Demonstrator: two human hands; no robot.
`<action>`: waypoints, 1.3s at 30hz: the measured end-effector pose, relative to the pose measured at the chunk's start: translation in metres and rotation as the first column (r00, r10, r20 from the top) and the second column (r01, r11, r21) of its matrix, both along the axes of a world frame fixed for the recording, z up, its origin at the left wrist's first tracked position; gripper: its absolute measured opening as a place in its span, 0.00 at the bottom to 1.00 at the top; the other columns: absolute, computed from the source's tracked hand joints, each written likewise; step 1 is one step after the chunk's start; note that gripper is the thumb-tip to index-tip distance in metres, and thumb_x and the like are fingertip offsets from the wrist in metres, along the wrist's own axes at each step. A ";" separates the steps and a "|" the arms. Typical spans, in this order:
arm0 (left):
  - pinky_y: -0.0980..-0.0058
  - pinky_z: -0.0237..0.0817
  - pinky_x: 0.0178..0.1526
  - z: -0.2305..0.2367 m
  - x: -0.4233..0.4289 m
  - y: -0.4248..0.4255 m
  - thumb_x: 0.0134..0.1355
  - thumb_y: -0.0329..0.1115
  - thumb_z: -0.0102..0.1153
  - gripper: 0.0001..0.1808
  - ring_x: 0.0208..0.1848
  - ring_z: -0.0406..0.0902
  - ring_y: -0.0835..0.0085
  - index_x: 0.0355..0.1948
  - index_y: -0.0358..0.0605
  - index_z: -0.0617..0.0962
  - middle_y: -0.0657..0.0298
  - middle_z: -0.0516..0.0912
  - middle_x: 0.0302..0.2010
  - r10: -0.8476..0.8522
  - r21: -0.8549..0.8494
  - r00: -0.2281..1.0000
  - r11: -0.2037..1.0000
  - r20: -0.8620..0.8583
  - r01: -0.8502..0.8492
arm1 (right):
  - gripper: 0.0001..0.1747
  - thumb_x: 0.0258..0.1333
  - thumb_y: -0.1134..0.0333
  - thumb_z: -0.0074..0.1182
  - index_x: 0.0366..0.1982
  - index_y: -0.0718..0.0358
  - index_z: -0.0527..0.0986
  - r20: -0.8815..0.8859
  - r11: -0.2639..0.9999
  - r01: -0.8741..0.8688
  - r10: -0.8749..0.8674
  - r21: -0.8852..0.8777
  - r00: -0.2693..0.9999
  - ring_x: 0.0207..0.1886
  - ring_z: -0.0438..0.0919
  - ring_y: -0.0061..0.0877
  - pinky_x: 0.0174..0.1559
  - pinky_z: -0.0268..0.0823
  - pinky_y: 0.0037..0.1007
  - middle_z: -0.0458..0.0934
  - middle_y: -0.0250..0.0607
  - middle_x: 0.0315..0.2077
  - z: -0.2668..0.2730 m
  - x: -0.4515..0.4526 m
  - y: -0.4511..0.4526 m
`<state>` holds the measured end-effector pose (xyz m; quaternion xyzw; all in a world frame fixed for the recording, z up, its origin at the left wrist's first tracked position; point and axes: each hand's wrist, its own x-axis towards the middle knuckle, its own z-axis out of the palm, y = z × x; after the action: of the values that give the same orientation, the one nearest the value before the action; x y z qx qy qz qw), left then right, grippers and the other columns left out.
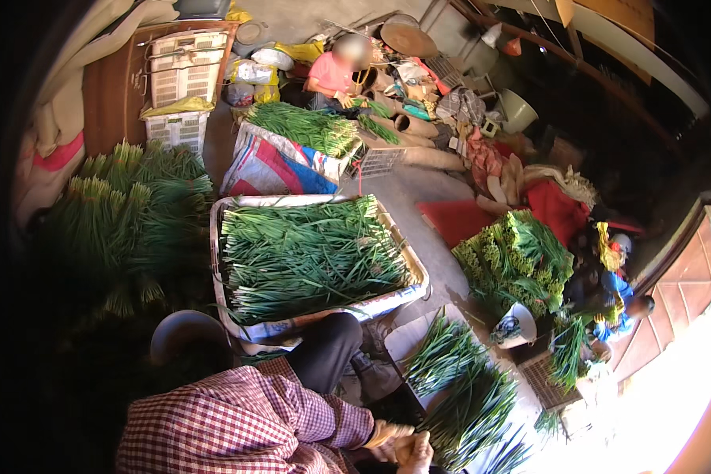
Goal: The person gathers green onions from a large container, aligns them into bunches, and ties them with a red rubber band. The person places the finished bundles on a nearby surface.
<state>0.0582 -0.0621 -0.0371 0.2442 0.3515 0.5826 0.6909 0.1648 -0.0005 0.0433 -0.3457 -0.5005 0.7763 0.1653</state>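
My left hand [386, 435], at the end of a checked sleeve, reaches in at the bottom. Close against it is my right hand [415, 451], its fingers curled; whether either holds anything is unclear. Just right of them, long green stalks like garlic chives [471, 415] lie loose on a pale board [398, 343]. Above my dark-trousered knee stands a large lined tub [419, 278] full of such stalks [314, 255], their pale ends towards its left and right sides.
Chive bundles [118, 207] stand at left near white plastic crates [178, 127]. A filled woven sack [278, 163] is beyond the tub. One person [332, 74] sits at the back, another [619, 302] at right, by stacked bundles [515, 260], a white bucket [518, 326] and a crate [548, 382].
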 end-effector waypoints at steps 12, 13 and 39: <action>0.74 0.65 0.20 0.066 -0.019 0.001 0.64 0.46 0.42 0.21 0.19 0.73 0.71 0.40 0.38 0.76 0.59 0.77 0.21 -0.147 -0.030 0.971 0.987 0.190 0.156 | 0.18 0.63 0.55 0.42 0.32 0.63 0.73 -0.024 0.989 -0.075 0.079 0.131 0.997 0.23 0.71 0.16 0.27 0.65 0.20 0.74 0.30 0.23 0.033 0.014 -0.033; 0.74 0.66 0.21 0.076 -0.007 0.003 0.64 0.42 0.44 0.17 0.19 0.73 0.72 0.40 0.39 0.76 0.60 0.77 0.21 -0.101 -0.038 0.988 0.994 0.117 0.106 | 0.17 0.62 0.56 0.43 0.36 0.62 0.74 -0.033 0.994 -0.064 0.067 0.086 0.997 0.26 0.72 0.16 0.30 0.66 0.19 0.75 0.30 0.27 0.041 0.033 -0.029; 0.81 0.69 0.45 0.068 0.066 0.021 0.61 0.28 0.50 0.12 0.37 0.80 0.75 0.45 0.33 0.75 0.57 0.80 0.38 -0.518 0.002 0.853 0.855 0.072 0.519 | 0.25 0.45 0.48 0.56 0.41 0.58 0.77 0.721 0.642 -0.329 0.630 -0.693 -0.289 0.50 0.73 0.35 0.53 0.63 0.35 0.77 0.45 0.43 0.019 0.341 -0.158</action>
<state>0.1237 -0.0411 0.0311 0.3034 0.2533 0.3802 0.8362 0.5057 -0.1581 0.0626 -0.5523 -0.4642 0.3386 -0.6040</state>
